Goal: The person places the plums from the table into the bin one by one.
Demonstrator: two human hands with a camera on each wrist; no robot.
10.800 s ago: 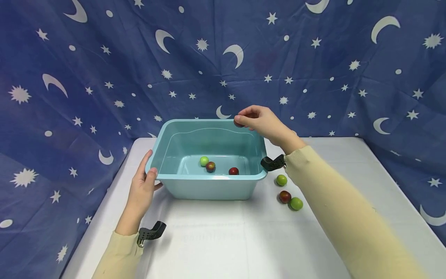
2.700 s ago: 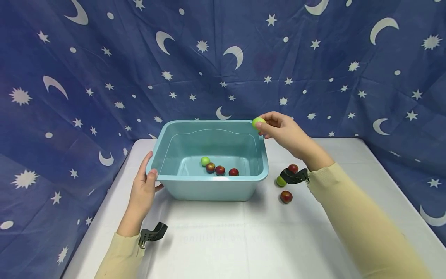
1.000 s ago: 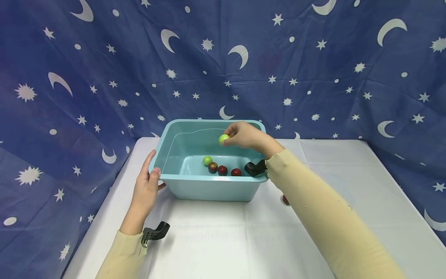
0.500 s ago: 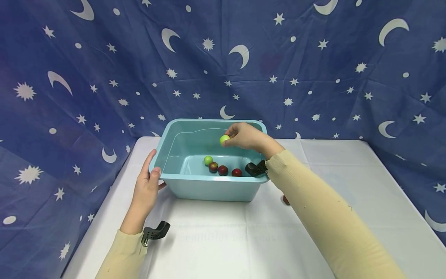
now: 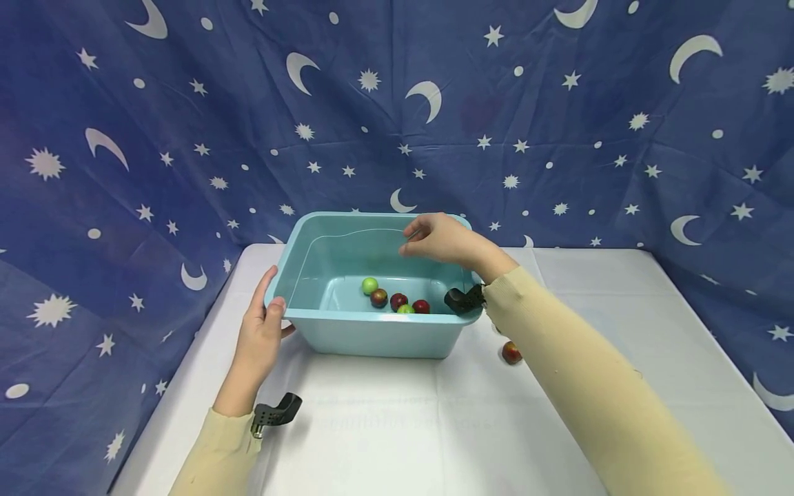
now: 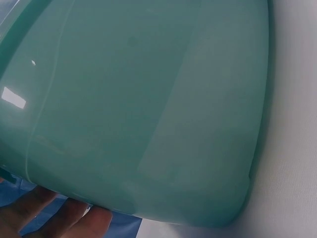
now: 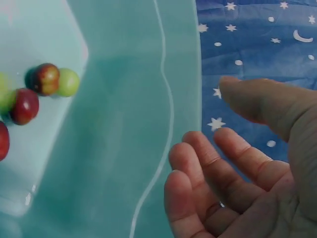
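Observation:
A light-blue plastic basin (image 5: 372, 334) stands on the table. My left hand (image 5: 259, 337) holds its front left corner, thumb at the rim and fingers along the outer wall. In the left wrist view some of those fingers (image 6: 94, 223) show beyond the rim. My right hand (image 5: 440, 240) hovers over the basin's right part, fingers parted and nothing between them. On the basin floor lie several small round plum-like fruits: a green one (image 5: 369, 286), a mottled red one (image 5: 379, 297), two darker red ones (image 5: 421, 306), and a green one (image 5: 406, 309) partly hidden by the front rim.
One red fruit (image 5: 511, 353) lies on the white tablecloth (image 5: 372, 434) right of the basin, next to my right sleeve. That sleeve hides part of the table. A blue cloth (image 5: 558, 103) with moons and stars hangs behind the table.
The green fruit pinched in my right hand half a second ago now lies in the basin among the red ones. My right hand has parted its fingers and shifted slightly right; the left stays put.

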